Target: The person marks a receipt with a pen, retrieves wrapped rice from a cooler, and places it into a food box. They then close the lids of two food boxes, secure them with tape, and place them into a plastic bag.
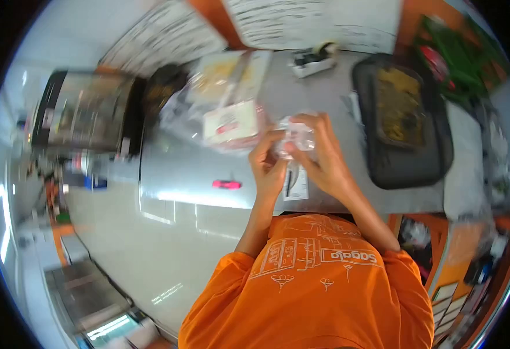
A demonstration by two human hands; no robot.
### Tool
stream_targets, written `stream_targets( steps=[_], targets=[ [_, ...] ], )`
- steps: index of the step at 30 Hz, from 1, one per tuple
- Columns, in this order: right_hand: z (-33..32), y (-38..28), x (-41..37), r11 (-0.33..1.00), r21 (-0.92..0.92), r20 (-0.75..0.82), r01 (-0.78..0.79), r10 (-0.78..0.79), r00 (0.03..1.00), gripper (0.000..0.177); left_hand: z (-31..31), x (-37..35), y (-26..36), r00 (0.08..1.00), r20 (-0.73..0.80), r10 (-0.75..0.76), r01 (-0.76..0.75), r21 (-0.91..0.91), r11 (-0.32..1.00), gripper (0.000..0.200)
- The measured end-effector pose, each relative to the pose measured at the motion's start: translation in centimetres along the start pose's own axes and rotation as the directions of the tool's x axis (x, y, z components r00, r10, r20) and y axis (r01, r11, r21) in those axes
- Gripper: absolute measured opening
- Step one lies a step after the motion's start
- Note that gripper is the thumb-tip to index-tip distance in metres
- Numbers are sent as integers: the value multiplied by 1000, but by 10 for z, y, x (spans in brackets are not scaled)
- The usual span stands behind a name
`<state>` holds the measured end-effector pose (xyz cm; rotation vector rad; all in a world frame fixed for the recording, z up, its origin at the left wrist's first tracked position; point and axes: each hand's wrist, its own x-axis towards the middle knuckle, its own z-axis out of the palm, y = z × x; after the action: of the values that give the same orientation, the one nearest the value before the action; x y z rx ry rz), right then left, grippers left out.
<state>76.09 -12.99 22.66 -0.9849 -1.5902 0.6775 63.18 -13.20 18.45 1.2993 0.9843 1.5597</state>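
Over the metal table [202, 180], I hold a crinkled clear plastic packet [295, 138] in front of me. My left hand [268, 163] is closed on its left side, and my right hand [326, 157] grips it from the right with bent fingers. What lies inside the packet is too blurred to make out. Just below the hands is a white paper slip [300, 187] with a dark, pen-like stick [289, 181] on it. A bright pink, marker-like object [226, 184] rests on the table to the left.
Plastic bags with a pale labelled pack [232, 123] lie left of the hands. A tape dispenser [313, 61] stands at the back. On the right, a black tray [383, 173] bears a clear container [400, 107], near a green basket [455, 55]. A glass-fronted case [86, 110] stands far left.
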Motion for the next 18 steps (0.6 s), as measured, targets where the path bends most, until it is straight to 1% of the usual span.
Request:
stream_targets(
  steps=[1, 2, 3, 5, 6, 7, 8, 9, 10, 11, 12, 13, 14, 15, 16, 17, 18],
  targets=[
    [13, -5, -4, 976, 168, 108, -136, 119, 987, 40, -18, -4, 11, 998, 18, -55, 55, 10, 998, 31],
    [21, -9, -7, 908, 297, 229, -295, 232, 945, 41, -35, -8, 21, 993, 37, -110, 110, 22, 994, 29],
    [26, -15, -5, 901, 248, 319, -356, 271, 908, 41, -47, -8, 38, 994, 65, -84, 78, 94, 993, 28],
    [29, -25, 8, 889, 121, 455, -441, 345, 821, 42, -78, 2, 45, 980, 145, 137, -165, 203, 965, 39],
    [37, -10, 19, 878, 201, 419, -434, 324, 848, 42, -96, 24, 38, 948, -6, 317, -280, 454, 846, 47],
    [47, 3, 27, 868, 279, 378, -410, 293, 878, 41, -114, 42, 33, 849, -97, 519, -318, 692, 649, 54],
    [60, 11, 38, 903, 270, 276, -335, 261, 925, 38, -130, 61, 31, 799, -136, 585, -127, 914, 386, 58],
    [74, 17, 50, 930, 252, 172, -266, 227, 959, 36, -146, 78, 29, 753, -141, 643, 115, 990, 82, 63],
    [87, 24, 62, 971, 143, 214, -193, 161, 964, 34, -165, 96, 13, 834, -207, 511, 178, 978, 107, 54],
    [103, 31, 78, 994, 41, 253, -100, 87, 964, 33, -185, 109, -2, 889, -263, 376, 234, 964, 123, 46],
    [126, 39, 91, 998, 49, 287, -30, 15, 958, 32, -203, 113, -7, 887, -372, 274, 237, 875, 422, 39],
    [151, 48, 103, 998, 57, 313, 41, -57, 948, 31, -221, 118, -9, 889, -435, 145, 230, 697, 679, 33],
    [173, 50, 114, 987, 10, 408, 163, -152, 900, 30, -232, 125, -9, 894, -449, 2, 221, 445, 868, 27],
    [197, 52, 123, 959, -29, 505, 281, -228, 833, 30, -227, 121, 3, 886, -461, 51, 94, 285, 954, 17],
    [224, 59, 134, 947, -111, 662, 300, -155, 733, 23, -226, 117, 11, 920, -391, -9, 78, 159, 984, 16],
    [253, 69, 140, 925, -186, 792, 332, -59, 608, 21, -228, 114, 18, 947, -314, -61, 73, 27, 997, 16],
    [277, 80, 139, 924, -244, 829, 295, 41, 558, 23, -231, 111, 24, 969, -229, -97, 74, -106, 992, 17]
  ],
)
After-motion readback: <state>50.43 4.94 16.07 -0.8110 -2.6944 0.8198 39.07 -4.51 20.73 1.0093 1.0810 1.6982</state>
